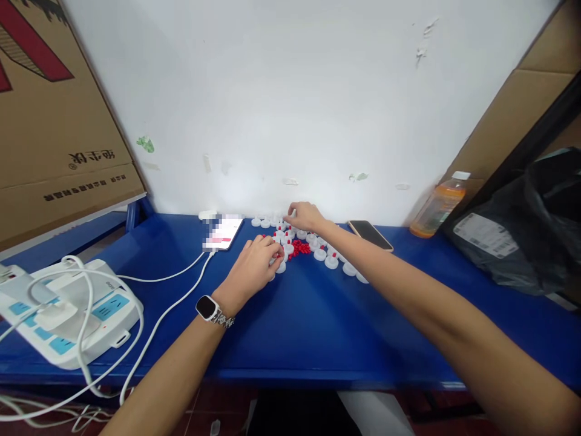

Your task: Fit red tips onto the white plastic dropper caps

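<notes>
On the blue table (318,315) lies a cluster of small white caps (327,259), some with red tips, around a little pile of red pieces (299,247). My left hand (252,266), with a watch at the wrist, rests at the near left of the cluster, its fingertips closed on a white cap and a red piece. My right hand (305,216) reaches to the far row of white caps by the wall and pinches one there.
A lit phone (222,232) on a white cable lies left of the caps; a dark phone (370,234) lies right. A white power strip (68,312) sits at the near left. An orange drink bottle (438,206), a black bag (521,233) and cardboard boxes stand at the sides.
</notes>
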The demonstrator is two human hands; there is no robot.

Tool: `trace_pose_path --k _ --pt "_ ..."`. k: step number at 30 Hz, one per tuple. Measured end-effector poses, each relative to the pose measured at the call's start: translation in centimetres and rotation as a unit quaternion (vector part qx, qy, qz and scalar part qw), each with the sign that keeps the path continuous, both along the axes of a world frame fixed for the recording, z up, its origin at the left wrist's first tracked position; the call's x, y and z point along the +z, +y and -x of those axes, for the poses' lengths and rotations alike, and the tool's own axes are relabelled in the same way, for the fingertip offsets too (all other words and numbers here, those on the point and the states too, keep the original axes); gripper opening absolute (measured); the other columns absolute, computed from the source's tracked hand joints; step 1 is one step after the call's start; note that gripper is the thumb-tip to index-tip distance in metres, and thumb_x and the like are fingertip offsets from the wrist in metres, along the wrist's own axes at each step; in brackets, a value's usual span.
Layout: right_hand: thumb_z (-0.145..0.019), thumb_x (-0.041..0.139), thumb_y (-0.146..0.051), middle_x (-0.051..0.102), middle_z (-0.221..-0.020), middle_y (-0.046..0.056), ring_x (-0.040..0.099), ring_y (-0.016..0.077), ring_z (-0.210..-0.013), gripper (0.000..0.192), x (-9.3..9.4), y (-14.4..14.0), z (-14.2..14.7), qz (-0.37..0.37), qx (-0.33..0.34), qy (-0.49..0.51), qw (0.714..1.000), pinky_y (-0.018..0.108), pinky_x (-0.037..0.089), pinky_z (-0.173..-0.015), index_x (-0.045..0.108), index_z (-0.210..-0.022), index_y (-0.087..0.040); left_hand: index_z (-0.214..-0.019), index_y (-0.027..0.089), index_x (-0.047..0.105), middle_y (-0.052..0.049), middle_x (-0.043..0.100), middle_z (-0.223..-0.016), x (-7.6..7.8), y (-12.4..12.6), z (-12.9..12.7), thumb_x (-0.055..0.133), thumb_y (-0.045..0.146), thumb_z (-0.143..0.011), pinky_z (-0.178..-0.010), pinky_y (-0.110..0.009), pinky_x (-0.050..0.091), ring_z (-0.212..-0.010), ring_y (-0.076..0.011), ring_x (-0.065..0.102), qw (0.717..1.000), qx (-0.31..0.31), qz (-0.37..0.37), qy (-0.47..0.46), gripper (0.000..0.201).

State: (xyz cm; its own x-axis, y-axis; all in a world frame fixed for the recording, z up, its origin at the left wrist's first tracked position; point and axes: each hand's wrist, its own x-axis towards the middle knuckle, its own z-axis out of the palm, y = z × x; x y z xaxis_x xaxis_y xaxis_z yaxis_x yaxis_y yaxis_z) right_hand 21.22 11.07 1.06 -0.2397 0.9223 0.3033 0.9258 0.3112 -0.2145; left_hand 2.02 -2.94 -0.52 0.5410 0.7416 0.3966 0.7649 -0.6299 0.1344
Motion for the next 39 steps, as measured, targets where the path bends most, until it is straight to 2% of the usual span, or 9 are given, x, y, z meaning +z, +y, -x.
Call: trace_pose_path --k 4,9,14,17,20,22,26,29,39 --pt "-0.080 0.068 -0.036 0.073 -0.093 0.009 0.061 0.0281 -0.102 0.017 0.0 0.4 1.9 0.006 0.010 -0.023 1.000 0.041 0.039 -0.093 0.074 -0.084 -0.020 -0.090 0.021 0.064 -0.005 0.060 -0.092 0.1 0.0 0.3 0.045 0.026 -0.098 -0.080 -0.039 0.041 -0.091 -0.0234 0.052 1.000 0.016 0.003 0.007 0.021" --pt "-0.086 0.058 -0.028 0.073 -0.090 0.005 0.062 0.0224 -0.094 0.016 0.6 -0.9 1.9 -0.029 0.002 0.039 0.999 0.039 0.039 -0.092 0.072 -0.089 -0.020 -0.107 0.023 0.064 -0.006 0.059 -0.104 0.1 0.0 0.4 0.048 0.037 -0.098 -0.083 -0.042 0.044 -0.097 -0.0257 0.053 0.999 0.029 -0.001 -0.029 0.023" --pt "-0.084 0.062 -0.032 0.070 -0.078 0.001 0.059 0.0150 -0.072 0.017 1.1 -7.5 0.1 -0.076 0.065 0.262 0.960 0.028 0.042 -0.072 0.071 -0.083 -0.018 -0.122 0.019 0.056 -0.010 0.056 -0.117 0.4 -0.7 -0.5 0.051 0.039 -0.096 -0.093 -0.043 0.044 -0.110 -0.0270 0.050 0.993 0.037 -0.061 -0.097 0.033" --pt "-0.084 0.063 -0.038 0.068 -0.072 0.001 0.055 0.0141 -0.065 0.022 0.3 -12.0 -0.2 -0.040 0.089 0.347 0.933 0.028 0.041 -0.065 0.072 -0.082 -0.018 -0.127 0.019 0.051 -0.011 0.056 -0.125 0.6 -1.2 -1.1 0.054 0.040 -0.095 -0.095 -0.044 0.044 -0.114 -0.0283 0.049 0.992 0.025 -0.072 -0.099 0.038" --pt "-0.089 0.059 -0.044 0.067 -0.069 0.001 0.054 0.0144 -0.063 0.030 -1.0 -14.5 -0.2 0.009 0.101 0.394 0.914 0.028 0.040 -0.063 0.072 -0.083 -0.017 -0.125 0.020 0.051 -0.009 0.060 -0.123 0.5 -1.3 -1.1 0.046 0.039 -0.099 -0.091 -0.043 0.045 -0.110 -0.0268 0.052 0.997 -0.007 -0.042 -0.071 0.033" --pt "-0.093 0.054 -0.042 0.067 -0.071 0.002 0.055 0.0151 -0.066 0.031 -1.9 -14.9 -0.3 0.003 0.098 0.368 0.925 0.030 0.040 -0.066 0.072 -0.087 -0.017 -0.122 0.020 0.053 -0.008 0.063 -0.121 0.3 -1.1 -0.7 0.040 0.039 -0.102 -0.090 -0.042 0.045 -0.106 -0.0255 0.053 0.998 -0.021 -0.022 -0.062 0.031" --pt "-0.093 0.058 -0.031 0.069 -0.087 0.003 0.056 0.0201 -0.089 0.016 -3.3 -14.5 -0.8 -0.061 0.119 0.177 0.975 0.037 0.035 -0.083 0.071 -0.095 -0.022 -0.123 0.018 0.052 -0.010 0.062 -0.120 0.0 -0.4 0.0 0.036 0.039 -0.103 -0.093 -0.043 0.045 -0.108 -0.0257 0.052 0.997 -0.015 -0.022 -0.067 0.034" --pt "-0.092 0.061 -0.030 0.068 -0.095 0.006 0.053 0.0229 -0.099 0.013 -4.0 -14.0 -1.0 -0.067 0.127 0.071 0.987 0.039 0.031 -0.086 0.071 -0.097 -0.023 -0.121 0.017 0.054 -0.010 0.063 -0.118 -0.2 -0.1 0.1 0.037 0.039 -0.102 -0.094 -0.043 0.045 -0.107 -0.0260 0.052 0.998 -0.016 -0.017 -0.065 0.034" --pt "-0.093 0.060 -0.024 0.068 -0.093 0.006 0.052 0.0226 -0.096 0.010 -4.3 -13.6 -1.6 -0.056 0.134 0.048 0.988 0.039 0.030 -0.086 0.069 -0.094 -0.020 -0.119 0.019 0.056 -0.009 0.063 -0.117 -0.3 -0.3 -0.2 0.040 0.039 -0.100 -0.094 -0.044 0.045 -0.107 -0.0254 0.052 0.997 -0.034 -0.003 -0.073 0.031"
